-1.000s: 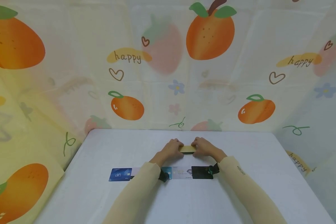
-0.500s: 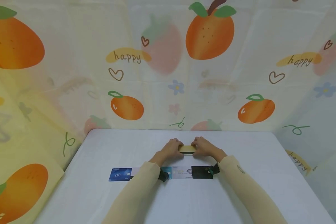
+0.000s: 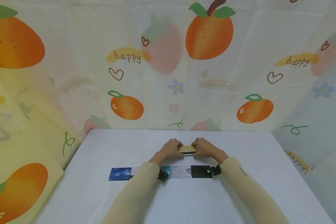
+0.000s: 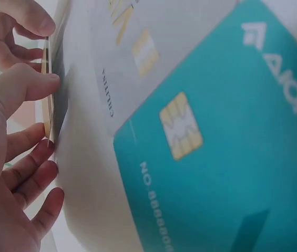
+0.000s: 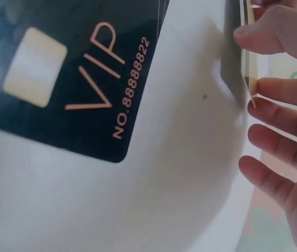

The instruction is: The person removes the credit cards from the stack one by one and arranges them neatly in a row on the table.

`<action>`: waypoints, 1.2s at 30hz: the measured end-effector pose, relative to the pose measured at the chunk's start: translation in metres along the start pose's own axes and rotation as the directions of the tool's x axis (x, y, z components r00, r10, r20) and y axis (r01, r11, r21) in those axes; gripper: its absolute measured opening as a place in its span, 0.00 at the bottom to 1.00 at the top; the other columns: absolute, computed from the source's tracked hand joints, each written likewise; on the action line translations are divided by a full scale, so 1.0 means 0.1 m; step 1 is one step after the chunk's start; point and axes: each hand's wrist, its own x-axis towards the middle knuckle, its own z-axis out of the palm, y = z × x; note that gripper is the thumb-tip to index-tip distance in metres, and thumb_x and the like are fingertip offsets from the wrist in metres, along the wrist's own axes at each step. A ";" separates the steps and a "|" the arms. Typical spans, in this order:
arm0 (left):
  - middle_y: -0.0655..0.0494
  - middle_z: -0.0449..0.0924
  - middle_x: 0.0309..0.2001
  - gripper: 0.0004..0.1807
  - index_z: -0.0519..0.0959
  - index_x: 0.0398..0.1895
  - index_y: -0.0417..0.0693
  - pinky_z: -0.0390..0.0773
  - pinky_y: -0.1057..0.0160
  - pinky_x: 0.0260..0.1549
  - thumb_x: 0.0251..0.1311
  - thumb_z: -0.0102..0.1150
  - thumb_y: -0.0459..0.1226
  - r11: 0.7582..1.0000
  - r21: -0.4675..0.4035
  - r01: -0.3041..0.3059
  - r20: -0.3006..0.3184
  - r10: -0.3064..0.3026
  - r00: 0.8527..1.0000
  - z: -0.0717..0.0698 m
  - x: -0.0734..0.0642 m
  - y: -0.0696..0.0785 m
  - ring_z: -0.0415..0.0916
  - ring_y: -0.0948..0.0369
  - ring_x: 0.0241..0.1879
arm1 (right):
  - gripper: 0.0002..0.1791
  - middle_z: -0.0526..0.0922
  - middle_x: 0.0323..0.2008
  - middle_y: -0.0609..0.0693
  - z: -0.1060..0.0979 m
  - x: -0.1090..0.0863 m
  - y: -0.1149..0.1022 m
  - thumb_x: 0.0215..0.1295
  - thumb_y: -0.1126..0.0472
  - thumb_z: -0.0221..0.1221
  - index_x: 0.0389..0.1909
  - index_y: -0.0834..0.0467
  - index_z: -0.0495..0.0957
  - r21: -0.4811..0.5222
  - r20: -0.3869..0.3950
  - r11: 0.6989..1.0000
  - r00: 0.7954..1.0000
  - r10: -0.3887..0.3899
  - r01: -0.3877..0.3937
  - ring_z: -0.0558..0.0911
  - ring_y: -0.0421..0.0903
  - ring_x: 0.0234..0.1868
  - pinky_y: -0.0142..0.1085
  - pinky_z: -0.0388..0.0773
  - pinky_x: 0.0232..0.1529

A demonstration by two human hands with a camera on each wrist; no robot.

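Past a row of cards, both hands hold a thin stack of cards (image 3: pixel 188 149), gold on its upper face with dark and pale layers below. My left hand (image 3: pixel 171 148) pinches its left end between thumb and fingers. At the right end, my right hand (image 3: pixel 205 147) pinches it the same way. Both wrist views show the stack edge-on; the left thumb (image 4: pixel 38 83) and the right thumb (image 5: pixel 258 32) press on its near side. Other fingers of the left hand (image 4: pixel 11 152) and of the right hand (image 5: pixel 290 131) spread out along and past the far side.
The row on the white table (image 3: pixel 81 199) has a blue card (image 3: pixel 119 174), a teal card (image 4: pixel 206 173), a grey-white card (image 4: pixel 137 68) and a black VIP card (image 5: pixel 80 68). The left sleeve hides part of it. A fruit-print cloth (image 3: pixel 156 87) stands behind the table.
Both hands keep their grip on the stack in nearly the same place. A pale layer shows more clearly under the dark one now, and the right wrist has shifted slightly right.
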 end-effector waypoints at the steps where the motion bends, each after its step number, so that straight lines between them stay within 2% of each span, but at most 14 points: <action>1: 0.55 0.76 0.54 0.31 0.77 0.59 0.51 0.72 0.56 0.57 0.50 0.69 0.50 1.000 0.008 -0.002 -0.002 0.002 1.000 0.00 0.00 0.00 0.70 0.58 0.52 | 0.29 0.79 0.50 0.55 0.00 -0.01 0.00 0.53 0.54 0.69 0.55 0.62 0.79 0.004 0.002 1.000 1.000 -0.002 0.002 0.74 0.50 0.48 0.46 0.73 0.53; 7: 0.53 0.77 0.52 0.31 0.78 0.58 0.49 0.72 0.56 0.55 0.51 0.69 0.50 1.000 0.020 -0.022 -0.009 0.023 1.000 -0.01 -0.02 0.03 0.69 0.57 0.50 | 0.30 0.79 0.50 0.55 0.01 -0.05 0.01 0.52 0.52 0.70 0.55 0.62 0.79 0.047 -0.006 0.999 1.000 0.018 -0.017 0.74 0.50 0.49 0.46 0.73 0.55; 14: 0.53 0.76 0.56 0.32 0.77 0.60 0.50 0.71 0.55 0.58 0.51 0.68 0.50 1.000 -0.004 -0.027 -0.007 0.027 1.000 0.01 -0.06 0.05 0.69 0.57 0.54 | 0.30 0.79 0.49 0.55 0.05 -0.10 0.05 0.51 0.52 0.72 0.54 0.62 0.79 0.096 -0.043 0.995 0.999 0.016 -0.012 0.75 0.51 0.50 0.48 0.73 0.55; 23: 0.52 0.75 0.57 0.32 0.77 0.59 0.52 0.72 0.55 0.55 0.50 0.69 0.52 0.998 0.022 -0.060 -0.039 0.061 0.997 -0.03 -0.10 0.07 0.69 0.56 0.53 | 0.31 0.78 0.51 0.56 0.01 -0.18 0.03 0.51 0.50 0.71 0.54 0.61 0.79 0.133 -0.093 0.991 0.995 0.024 -0.011 0.75 0.51 0.51 0.49 0.74 0.56; 29: 0.52 0.74 0.58 0.32 0.76 0.61 0.53 0.72 0.54 0.58 0.51 0.68 0.52 0.998 -0.024 -0.062 -0.040 0.061 0.997 -0.03 -0.12 0.09 0.68 0.56 0.54 | 0.29 0.78 0.49 0.56 -0.01 -0.25 0.04 0.51 0.52 0.71 0.53 0.62 0.80 0.139 -0.132 0.990 0.991 -0.003 0.022 0.76 0.52 0.50 0.49 0.74 0.53; 36: 0.52 0.73 0.59 0.34 0.74 0.62 0.52 0.71 0.55 0.58 0.52 0.68 0.51 0.996 -0.039 -0.074 -0.035 0.073 0.997 -0.01 -0.14 0.10 0.67 0.56 0.56 | 0.29 0.78 0.50 0.55 0.00 -0.30 0.04 0.51 0.52 0.71 0.53 0.61 0.79 0.178 -0.127 0.984 0.991 0.036 -0.013 0.75 0.52 0.50 0.48 0.75 0.53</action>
